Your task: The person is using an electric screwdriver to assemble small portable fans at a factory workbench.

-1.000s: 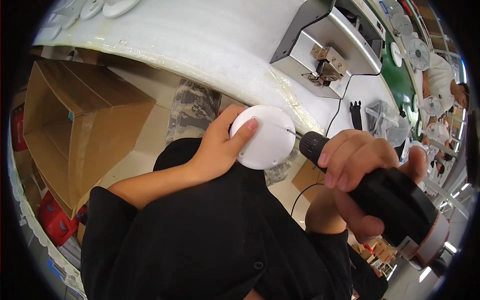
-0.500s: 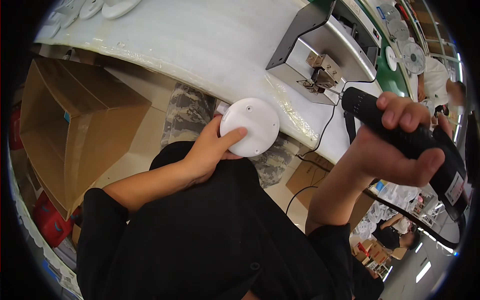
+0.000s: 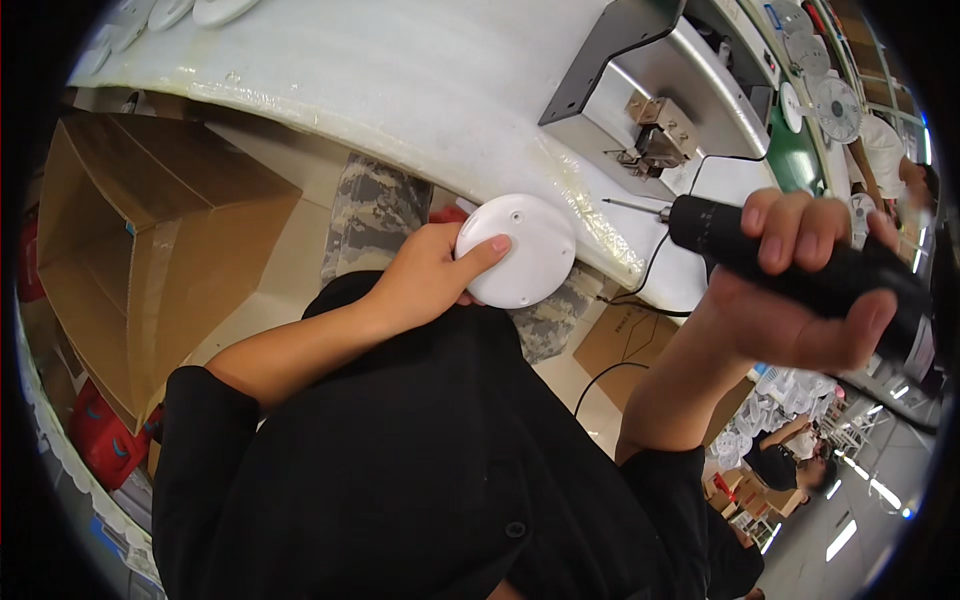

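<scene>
My left hand (image 3: pixel 440 268) is closed round the edge of a round white plastic disc (image 3: pixel 530 255), thumb on its face. Small screw holes show in that face. The disc is over my lap, by the table edge. My right hand (image 3: pixel 790 290) grips a black electric screwdriver (image 3: pixel 715 228), its thin bit pointing left toward the disc, apart from it. Beyond the bit stands a metal screw feeder (image 3: pixel 650 100) with a small block and slot at its front; the bit is clear of it. I cannot make out whether a screw sits on the tip.
The white worktable (image 3: pixel 380 80) has a plastic-wrapped edge. White round parts (image 3: pixel 225 8) lie at its far left. An open cardboard box (image 3: pixel 170 250) stands left of my lap. A black cable (image 3: pixel 650 308) runs below the feeder. Other people are at the far right.
The screwdriver's bit has come away from the feeder's slot and moved slightly left. My left hand and the disc have shifted a little to the right.
</scene>
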`<state>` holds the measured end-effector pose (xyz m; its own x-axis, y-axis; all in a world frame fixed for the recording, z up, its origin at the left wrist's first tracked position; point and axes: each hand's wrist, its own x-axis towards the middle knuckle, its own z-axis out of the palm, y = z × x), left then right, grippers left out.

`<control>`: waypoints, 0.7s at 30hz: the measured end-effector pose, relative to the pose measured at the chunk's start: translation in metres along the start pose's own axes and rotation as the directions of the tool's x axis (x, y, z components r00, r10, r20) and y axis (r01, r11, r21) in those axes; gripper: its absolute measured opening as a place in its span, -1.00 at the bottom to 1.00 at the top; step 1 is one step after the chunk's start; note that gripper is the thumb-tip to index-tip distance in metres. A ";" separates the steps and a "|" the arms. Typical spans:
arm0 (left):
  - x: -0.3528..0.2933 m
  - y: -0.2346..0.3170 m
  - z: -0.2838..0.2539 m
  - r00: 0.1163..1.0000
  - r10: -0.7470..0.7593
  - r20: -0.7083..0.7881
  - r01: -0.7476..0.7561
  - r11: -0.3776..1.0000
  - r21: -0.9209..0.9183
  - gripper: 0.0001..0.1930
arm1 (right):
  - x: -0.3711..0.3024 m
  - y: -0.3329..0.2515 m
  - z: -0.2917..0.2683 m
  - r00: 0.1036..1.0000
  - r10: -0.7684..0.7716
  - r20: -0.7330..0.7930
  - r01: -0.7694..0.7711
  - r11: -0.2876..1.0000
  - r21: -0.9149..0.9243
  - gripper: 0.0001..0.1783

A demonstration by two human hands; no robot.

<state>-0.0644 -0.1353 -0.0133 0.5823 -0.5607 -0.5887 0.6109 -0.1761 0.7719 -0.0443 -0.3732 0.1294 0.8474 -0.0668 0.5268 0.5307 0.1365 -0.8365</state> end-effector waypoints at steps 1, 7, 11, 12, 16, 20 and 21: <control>-0.001 -0.001 0.002 1.000 -0.008 0.003 0.008 1.000 -0.004 -0.54 | -0.008 0.000 0.006 1.000 -0.015 0.001 0.015 1.000 0.009 -0.43; -0.002 0.000 0.021 0.997 -0.064 -0.041 0.052 0.965 -0.256 -0.53 | -0.034 0.003 0.017 1.000 -0.002 0.008 0.002 1.000 0.009 -0.39; -0.003 0.006 0.022 0.996 -0.082 -0.047 0.061 0.939 -0.339 -0.52 | -0.040 0.001 0.015 1.000 0.009 0.009 -0.009 1.000 0.009 -0.39; -0.004 0.007 0.022 0.996 -0.079 -0.039 0.061 0.938 -0.341 -0.51 | -0.041 0.002 0.015 1.000 0.011 0.000 -0.011 1.000 0.009 -0.38; -0.005 0.008 0.022 0.997 -0.071 -0.021 0.059 0.935 -0.350 -0.51 | -0.042 0.007 0.013 1.000 0.016 -0.025 -0.016 1.000 0.011 -0.38; -0.004 0.007 0.022 0.997 -0.075 -0.023 0.063 0.938 -0.341 -0.50 | -0.041 0.014 0.013 1.000 0.019 0.010 -0.019 1.000 -0.014 -0.43; -0.004 0.008 0.023 0.997 -0.078 -0.026 0.065 0.937 -0.343 -0.50 | -0.041 0.015 0.013 1.000 0.023 0.010 -0.022 1.000 -0.011 -0.43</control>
<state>-0.0744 -0.1526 0.0008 0.5462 -0.5241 -0.6534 0.7943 0.0763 0.6027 -0.0711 -0.3556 0.0979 0.8589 -0.0537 0.5093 0.5117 0.1268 -0.8497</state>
